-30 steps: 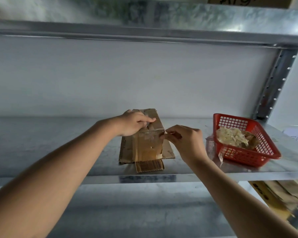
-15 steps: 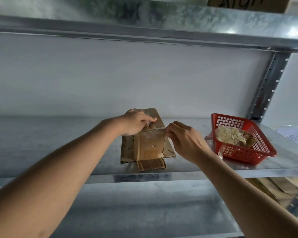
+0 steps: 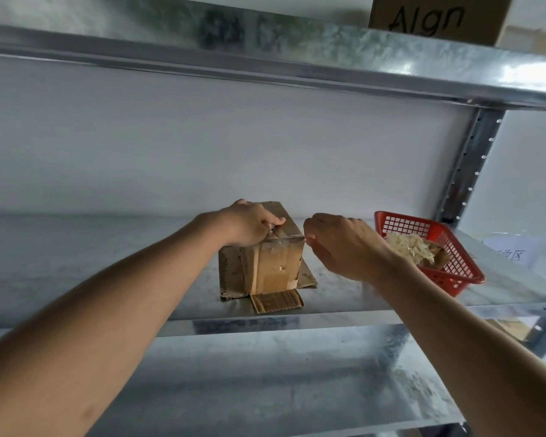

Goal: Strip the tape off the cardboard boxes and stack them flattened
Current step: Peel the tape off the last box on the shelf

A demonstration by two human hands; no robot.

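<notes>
Right hand (image 3: 344, 247) drew tape (image 3: 292, 245) rightward off box (image 3: 275, 263) (pinched in fingers).

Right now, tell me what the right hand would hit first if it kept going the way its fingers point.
The right hand points leftward at the cardboard box, so probably the box's top right edge, then the left hand holding its top. Depth is uncertain.

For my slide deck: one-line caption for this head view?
Left hand steadies a taped cardboard box while right hand peels tape, red basket alongside.
</notes>
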